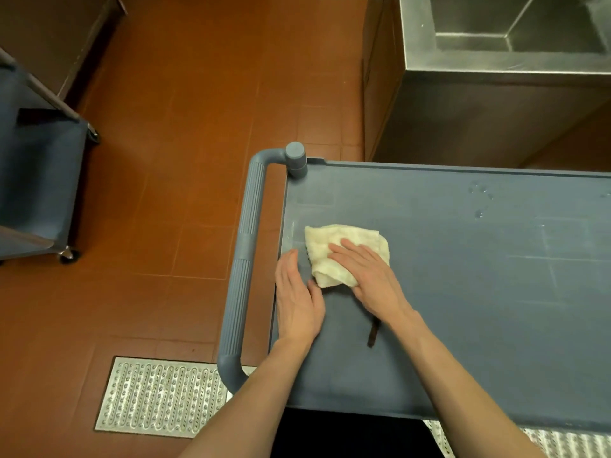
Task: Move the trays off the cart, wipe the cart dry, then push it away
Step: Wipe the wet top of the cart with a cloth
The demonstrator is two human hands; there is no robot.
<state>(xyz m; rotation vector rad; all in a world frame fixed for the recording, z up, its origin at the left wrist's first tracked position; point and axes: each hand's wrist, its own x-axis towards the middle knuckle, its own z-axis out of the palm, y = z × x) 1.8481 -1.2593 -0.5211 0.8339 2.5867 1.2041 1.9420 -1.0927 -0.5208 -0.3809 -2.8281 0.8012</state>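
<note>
The cream cloth [344, 252] lies on the grey cart [463, 259] top near its handle [246, 259]; the right hand [370, 276] presses it with flat fingers, the left hand [297, 299] rests open beside it, touching the cart

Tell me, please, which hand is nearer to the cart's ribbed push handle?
Left. The left hand rests flat just inside the handle; the right hand presses the cloth farther in.
</note>
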